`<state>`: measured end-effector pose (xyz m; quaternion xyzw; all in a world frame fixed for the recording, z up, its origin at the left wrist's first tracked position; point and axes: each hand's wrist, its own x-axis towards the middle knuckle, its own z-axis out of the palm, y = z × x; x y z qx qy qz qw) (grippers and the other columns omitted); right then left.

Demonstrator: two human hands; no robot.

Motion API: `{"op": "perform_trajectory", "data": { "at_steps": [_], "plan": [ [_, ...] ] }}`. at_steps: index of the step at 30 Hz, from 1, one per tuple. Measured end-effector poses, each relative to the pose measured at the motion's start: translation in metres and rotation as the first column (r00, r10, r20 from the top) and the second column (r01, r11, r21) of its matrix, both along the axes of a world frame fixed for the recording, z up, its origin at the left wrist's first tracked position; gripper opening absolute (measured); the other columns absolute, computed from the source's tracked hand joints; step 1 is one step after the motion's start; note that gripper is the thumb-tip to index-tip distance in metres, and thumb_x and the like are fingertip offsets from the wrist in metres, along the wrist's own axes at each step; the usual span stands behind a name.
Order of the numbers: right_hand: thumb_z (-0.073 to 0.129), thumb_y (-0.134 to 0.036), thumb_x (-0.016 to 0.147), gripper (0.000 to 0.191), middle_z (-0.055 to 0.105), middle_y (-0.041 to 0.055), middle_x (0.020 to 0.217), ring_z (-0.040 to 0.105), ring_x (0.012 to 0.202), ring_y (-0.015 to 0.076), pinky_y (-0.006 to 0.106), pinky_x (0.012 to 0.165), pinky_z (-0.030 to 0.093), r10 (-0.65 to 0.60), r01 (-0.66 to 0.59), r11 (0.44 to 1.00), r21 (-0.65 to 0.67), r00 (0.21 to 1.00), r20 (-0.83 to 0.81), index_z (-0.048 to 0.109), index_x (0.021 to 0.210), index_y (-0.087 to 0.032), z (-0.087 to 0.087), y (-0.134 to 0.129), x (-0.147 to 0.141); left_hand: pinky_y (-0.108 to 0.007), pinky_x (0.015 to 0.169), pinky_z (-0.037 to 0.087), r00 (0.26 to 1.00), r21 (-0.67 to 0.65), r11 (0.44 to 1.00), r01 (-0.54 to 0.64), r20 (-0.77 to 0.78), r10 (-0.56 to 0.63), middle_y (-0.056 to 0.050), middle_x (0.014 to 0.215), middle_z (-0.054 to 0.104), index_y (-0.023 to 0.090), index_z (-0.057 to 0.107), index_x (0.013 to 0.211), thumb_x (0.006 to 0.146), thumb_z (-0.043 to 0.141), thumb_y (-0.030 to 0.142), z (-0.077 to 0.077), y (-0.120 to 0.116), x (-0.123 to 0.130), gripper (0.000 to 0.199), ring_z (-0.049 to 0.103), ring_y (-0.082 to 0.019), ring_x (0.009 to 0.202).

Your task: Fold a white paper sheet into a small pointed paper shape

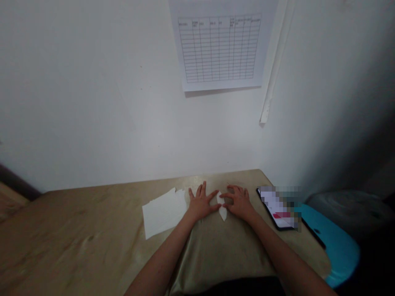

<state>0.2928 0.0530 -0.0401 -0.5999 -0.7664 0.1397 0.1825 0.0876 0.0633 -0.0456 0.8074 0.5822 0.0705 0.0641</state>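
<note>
A small, narrow piece of white paper [222,213] with pointed ends lies on the table between my hands. My left hand [200,204] has its thumb and index finger on the paper's left edge, while its other fingers are spread over the tabletop. From the other side, my right hand [240,203] holds the paper's right edge with thumb and index finger, the remaining fingers bent. The two thumb tips almost meet at the paper's middle. To the left of my left hand lies a larger white sheet [163,214] with a ragged top edge, partly covered by my left forearm.
A phone [277,209] with its screen lit lies at the right of the tan-covered table [92,230]. Beyond the right edge is a blue stool or chair seat [335,242]. A printed table sheet [220,49] and a white cable strip [274,74] are on the wall behind.
</note>
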Motion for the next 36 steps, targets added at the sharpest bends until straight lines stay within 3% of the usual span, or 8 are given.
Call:
{"op": "perform_trajectory", "data": {
  "at_steps": [5, 11, 15, 21, 26, 31, 36],
  "plan": [
    [0.067, -0.046, 0.084, 0.046, 0.032, 0.0035, 0.158, 0.02, 0.148, 0.0334, 0.067, 0.115, 0.002, -0.006, 0.011, 0.997, -0.07, 0.997, 0.075, 0.059, 0.129, -0.048, 0.001, 0.003, -0.003, -0.079, 0.11, 0.001, 1.0, 0.03, 1.0, -0.006, -0.027, 0.007, -0.003, 0.169, 0.007, 0.051, 0.035, 0.148, 0.083, 0.046, 0.079, -0.002, -0.001, 0.0, 0.072, 0.017, -0.044, 0.15],
    [0.06, -0.049, 0.088, 0.057, 0.022, 0.0057, 0.164, 0.013, 0.151, 0.0349, 0.07, 0.113, -0.002, 0.012, 0.007, 0.992, -0.122, 0.988, 0.156, 0.044, 0.143, -0.048, -0.001, 0.007, -0.008, -0.078, 0.111, 0.002, 0.998, 0.059, 0.998, -0.021, -0.059, 0.024, -0.008, 0.169, 0.004, 0.044, 0.023, 0.155, 0.083, 0.046, 0.078, -0.006, 0.0, 0.001, 0.083, 0.018, -0.043, 0.15],
    [0.058, -0.048, 0.09, 0.058, 0.021, 0.0072, 0.164, 0.012, 0.151, 0.034, 0.069, 0.114, -0.003, 0.041, -0.026, 0.995, -0.092, 0.986, 0.164, 0.042, 0.146, -0.045, -0.004, 0.006, -0.007, -0.076, 0.112, 0.0, 0.999, 0.091, 0.995, -0.027, -0.039, 0.031, -0.01, 0.168, 0.008, 0.037, 0.03, 0.155, 0.084, 0.048, 0.076, -0.008, -0.002, 0.001, 0.083, 0.02, -0.042, 0.149],
    [0.064, -0.039, 0.086, 0.057, 0.036, 0.0111, 0.157, 0.025, 0.147, 0.0326, 0.063, 0.118, 0.005, 0.076, -0.078, 0.997, 0.028, 0.995, 0.06, 0.051, 0.141, -0.036, -0.01, 0.003, -0.001, -0.074, 0.115, 0.003, 0.998, 0.11, 0.994, 0.009, 0.06, -0.016, -0.014, 0.164, 0.024, 0.03, 0.043, 0.147, 0.083, 0.059, 0.067, -0.003, -0.006, -0.001, 0.075, 0.026, -0.037, 0.147],
    [0.067, -0.028, 0.081, 0.054, 0.053, 0.0095, 0.144, 0.04, 0.138, 0.0267, 0.054, 0.119, 0.015, 0.119, -0.109, 0.989, 0.103, 0.988, -0.099, 0.056, 0.134, -0.026, -0.014, 0.003, 0.004, -0.071, 0.117, 0.003, 0.982, 0.15, 0.985, 0.089, 0.149, -0.111, -0.006, 0.156, 0.041, 0.034, 0.055, 0.133, 0.082, 0.07, 0.054, 0.005, -0.009, -0.004, 0.057, 0.035, -0.033, 0.142],
    [0.061, -0.02, 0.083, 0.025, 0.069, 0.0038, 0.124, 0.053, 0.126, 0.0239, 0.057, 0.118, 0.012, 0.211, -0.195, 0.974, 0.114, 0.964, -0.161, 0.073, 0.103, -0.029, -0.014, 0.004, 0.007, -0.068, 0.117, -0.003, 0.953, 0.116, 0.972, 0.204, 0.204, -0.224, 0.002, 0.134, 0.065, 0.037, 0.07, 0.112, 0.088, 0.067, 0.045, 0.008, -0.013, -0.007, 0.026, 0.042, -0.028, 0.135],
    [0.06, -0.014, 0.079, 0.032, 0.071, 0.0022, 0.121, 0.056, 0.123, 0.0234, 0.06, 0.117, 0.011, 0.219, -0.207, 0.975, 0.08, 0.955, -0.201, 0.076, 0.1, -0.032, -0.011, 0.003, 0.012, -0.069, 0.115, -0.005, 0.942, 0.055, 0.98, 0.192, 0.269, -0.2, 0.002, 0.129, 0.068, 0.039, 0.07, 0.112, 0.088, 0.065, 0.039, 0.008, -0.013, -0.009, 0.024, 0.047, -0.027, 0.13]
  ]
}}
